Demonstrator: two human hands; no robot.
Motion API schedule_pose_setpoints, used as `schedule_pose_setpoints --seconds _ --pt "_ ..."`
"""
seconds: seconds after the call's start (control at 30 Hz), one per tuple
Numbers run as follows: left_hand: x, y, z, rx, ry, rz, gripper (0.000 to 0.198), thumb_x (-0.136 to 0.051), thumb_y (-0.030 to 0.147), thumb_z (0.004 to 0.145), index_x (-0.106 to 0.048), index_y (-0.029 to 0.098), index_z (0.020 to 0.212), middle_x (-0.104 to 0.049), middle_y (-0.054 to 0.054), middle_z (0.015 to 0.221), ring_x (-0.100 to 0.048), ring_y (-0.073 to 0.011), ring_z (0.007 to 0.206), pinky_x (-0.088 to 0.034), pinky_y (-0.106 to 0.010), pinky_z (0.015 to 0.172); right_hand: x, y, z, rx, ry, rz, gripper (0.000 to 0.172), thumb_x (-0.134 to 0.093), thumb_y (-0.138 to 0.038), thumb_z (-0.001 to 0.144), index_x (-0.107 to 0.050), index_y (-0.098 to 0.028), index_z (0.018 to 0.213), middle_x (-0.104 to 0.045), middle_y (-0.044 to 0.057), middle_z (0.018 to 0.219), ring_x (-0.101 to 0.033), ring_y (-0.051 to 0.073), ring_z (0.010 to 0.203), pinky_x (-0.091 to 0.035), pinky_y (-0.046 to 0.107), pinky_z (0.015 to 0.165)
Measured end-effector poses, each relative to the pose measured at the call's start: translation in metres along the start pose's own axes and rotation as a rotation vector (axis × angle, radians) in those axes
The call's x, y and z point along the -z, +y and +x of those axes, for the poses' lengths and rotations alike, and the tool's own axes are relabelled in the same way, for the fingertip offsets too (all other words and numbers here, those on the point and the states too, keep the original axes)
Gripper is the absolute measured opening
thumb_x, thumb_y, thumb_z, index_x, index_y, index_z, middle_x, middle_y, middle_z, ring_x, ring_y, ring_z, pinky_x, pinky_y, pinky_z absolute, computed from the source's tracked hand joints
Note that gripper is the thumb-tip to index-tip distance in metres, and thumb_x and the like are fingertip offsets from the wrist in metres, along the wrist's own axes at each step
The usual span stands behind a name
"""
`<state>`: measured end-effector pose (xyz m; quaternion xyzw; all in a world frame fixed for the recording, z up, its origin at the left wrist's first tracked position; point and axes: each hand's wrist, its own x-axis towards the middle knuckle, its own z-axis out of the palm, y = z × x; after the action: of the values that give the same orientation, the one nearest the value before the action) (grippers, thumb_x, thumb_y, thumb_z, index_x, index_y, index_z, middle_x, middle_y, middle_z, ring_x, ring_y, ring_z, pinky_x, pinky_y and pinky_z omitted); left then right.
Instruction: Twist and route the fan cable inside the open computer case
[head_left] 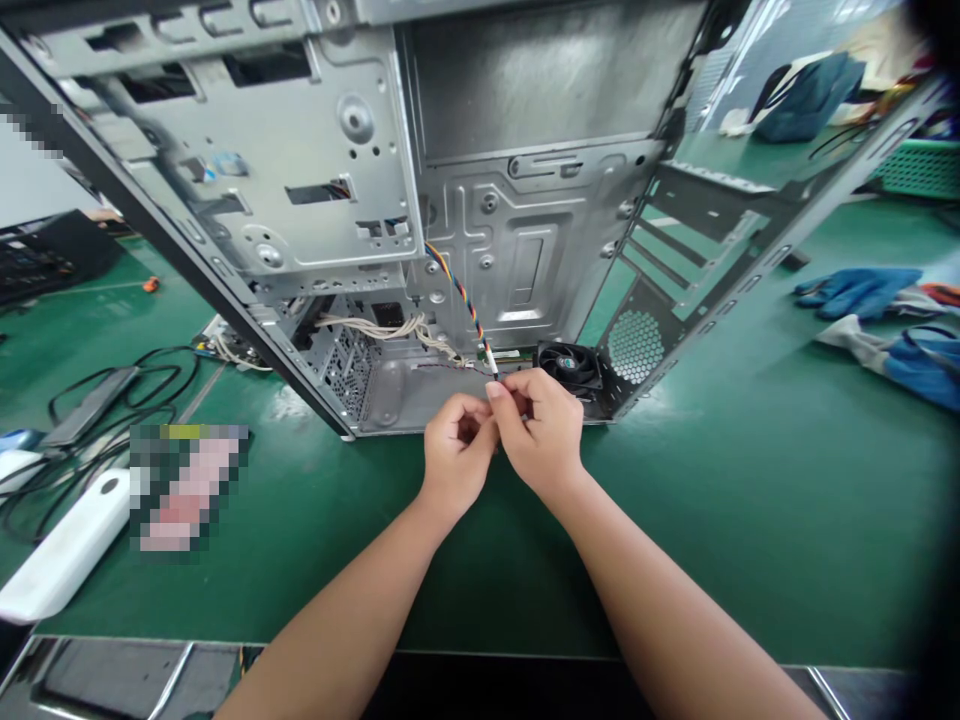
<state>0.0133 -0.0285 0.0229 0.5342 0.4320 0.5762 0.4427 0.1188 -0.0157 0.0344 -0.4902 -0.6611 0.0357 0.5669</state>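
Note:
A multicoloured cable (466,300) with a white sleeve or label runs down from the drive cage of an open computer case (525,225). Its lower end goes in between the thumb and fingers of my right hand (544,430), which pinches it. My left hand (459,452) is closed right beside it, fingertips meeting those of the right hand; what it grips is hidden. Both hands are at the case's open side, just in front of its lower edge. Behind them a black fan (568,366) lies on the case floor, with a bundle of whitish cables (382,327) to its left.
The case stands on a green table (720,540). Left of it lie a black adapter (94,405) with tangled cords, a white long object (71,545) and a blurred-out item (191,490). Blue gloves (859,292) lie at the right, with a green basket (922,170) behind.

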Motion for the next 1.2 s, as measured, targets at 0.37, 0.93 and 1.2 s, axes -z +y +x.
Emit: schedule_pose_setpoints --seconds 0.37,0.93,1.2 --pt "0.0036 -0.0055 0.0015 0.119 -0.140 -0.155 0.031 -0.066 0.039 0.082 -0.049 0.017 0.069 -0.051 0.006 0.054 -0.049 -0.0062 0.045 -0.040 -0.018 0.044 0.0011 -0.0005 0.0017 -0.014 -0.095 0.053 0.021 -0.049 -0.024 0.091 -0.049 -0.021 0.070 -0.055 -0.002 0.061 -0.052 0.013 0.057 -0.038 0.026 0.055" --pt "0.0003 -0.0030 -0.0023 0.002 -0.020 0.014 0.018 -0.066 0.026 0.081 -0.052 0.017 0.074 -0.053 0.004 0.063 -0.048 -0.0075 0.054 -0.040 -0.019 0.050 0.0002 0.0005 -0.0007 0.008 -0.011 0.018 0.021 -0.054 -0.028 0.090 -0.053 -0.020 0.071 -0.056 -0.002 0.062 -0.050 0.011 0.054 -0.037 0.027 0.054" --pt "0.0020 -0.0053 0.0008 0.100 -0.076 -0.077 0.027 -0.066 0.037 0.082 -0.051 0.018 0.072 -0.052 0.004 0.059 -0.048 -0.0071 0.049 -0.040 -0.019 0.046 0.0015 0.0001 0.0013 -0.014 -0.075 0.031 0.023 -0.052 -0.027 0.091 -0.052 -0.021 0.068 -0.055 -0.002 0.060 -0.051 0.013 0.056 -0.039 0.027 0.056"
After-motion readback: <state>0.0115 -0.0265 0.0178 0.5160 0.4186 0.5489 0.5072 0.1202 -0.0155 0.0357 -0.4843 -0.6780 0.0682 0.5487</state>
